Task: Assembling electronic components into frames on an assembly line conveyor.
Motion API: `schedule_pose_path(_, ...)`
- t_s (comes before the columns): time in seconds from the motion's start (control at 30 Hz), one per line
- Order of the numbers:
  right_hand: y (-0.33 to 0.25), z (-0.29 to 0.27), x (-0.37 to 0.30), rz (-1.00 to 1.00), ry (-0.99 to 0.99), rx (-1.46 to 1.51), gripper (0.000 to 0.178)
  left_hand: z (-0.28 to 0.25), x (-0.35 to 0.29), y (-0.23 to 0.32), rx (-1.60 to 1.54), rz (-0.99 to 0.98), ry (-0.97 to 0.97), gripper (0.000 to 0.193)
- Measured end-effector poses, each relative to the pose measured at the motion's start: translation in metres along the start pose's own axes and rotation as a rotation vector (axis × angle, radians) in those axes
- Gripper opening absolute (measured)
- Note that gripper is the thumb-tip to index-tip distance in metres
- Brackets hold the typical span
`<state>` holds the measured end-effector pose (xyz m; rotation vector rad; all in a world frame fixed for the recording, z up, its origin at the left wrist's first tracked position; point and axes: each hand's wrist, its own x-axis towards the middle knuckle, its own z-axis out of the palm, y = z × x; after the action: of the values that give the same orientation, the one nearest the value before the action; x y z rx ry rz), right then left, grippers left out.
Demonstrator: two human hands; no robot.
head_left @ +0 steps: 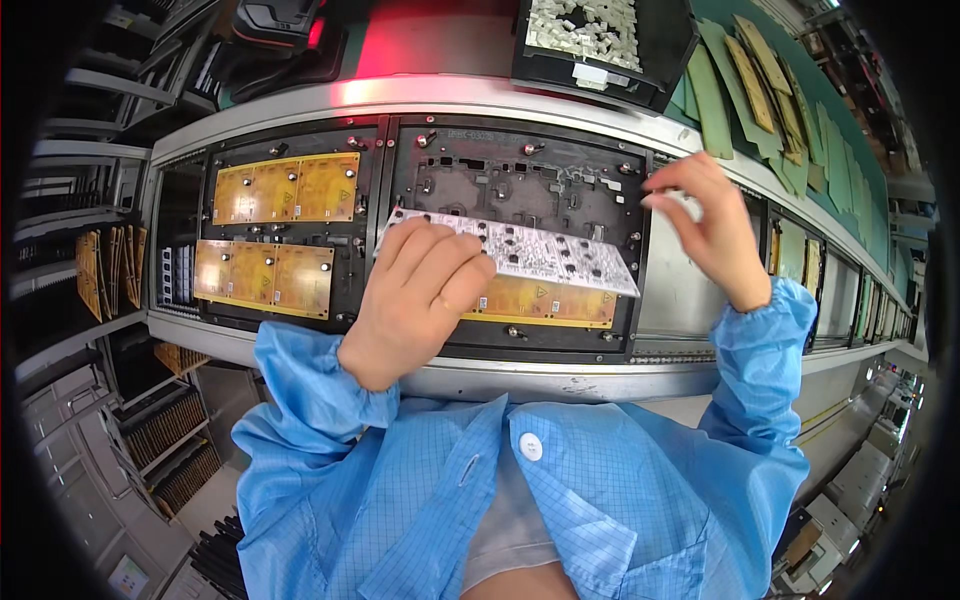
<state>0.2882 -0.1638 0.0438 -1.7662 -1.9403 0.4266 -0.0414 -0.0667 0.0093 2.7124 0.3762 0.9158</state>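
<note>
A: Where is the white circuit board point(545, 258) located?
B: It is tilted above the right black fixture point(590, 142), component side visible, overlapping a yellow board point(545, 305) in the lower row.

A: What is the state of the left hand point(415, 290)?
B: Its grip is closed over the left end of the white circuit board.

A: And the right hand point(712, 215)?
B: It is raised near the fixture's right edge, thumb and forefinger tips close together. Blur prevents telling whether the grip contains a small part.

A: Which items are adjacent?
B: The left black fixture point(350, 298) carries two yellow panels point(285, 190). Beyond the rail point(450, 97), a black bin point(650, 80) holds small white parts point(580, 30).
</note>
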Motion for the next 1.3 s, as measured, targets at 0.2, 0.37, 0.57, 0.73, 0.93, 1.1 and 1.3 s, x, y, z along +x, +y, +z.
schedule_pose_path(0.2,-0.082,0.013,0.008,-0.288,-0.324,-0.051,0.061,-0.012,-0.007,0.021,0.036,-0.041,0.068,0.031)
schedule_pose_path(0.37,-0.077,0.035,-0.002,-0.204,-0.087,-0.207,0.049,-0.014,-0.014,0.047,0.307,-0.122,0.254,0.023)
schedule_pose_path(0.57,-0.027,0.033,0.023,-0.150,-0.001,-0.284,0.045,-0.013,-0.035,0.047,0.296,-0.267,0.299,0.025)
schedule_pose_path(0.73,-0.024,0.031,0.029,-0.101,-0.024,-0.193,0.040,-0.020,-0.053,0.047,0.237,-0.355,0.244,0.029)
schedule_pose_path(0.93,-0.029,0.034,0.032,-0.130,-0.040,-0.227,0.038,-0.020,-0.066,0.044,0.197,-0.420,0.223,0.035)
schedule_pose_path(1.1,-0.029,0.036,0.032,-0.131,-0.041,-0.266,0.037,-0.019,-0.066,0.042,0.161,-0.421,0.208,0.035)
schedule_pose_path(1.3,-0.034,0.042,0.021,-0.193,-0.027,-0.325,0.039,-0.016,-0.066,0.042,0.126,-0.422,0.200,0.034)
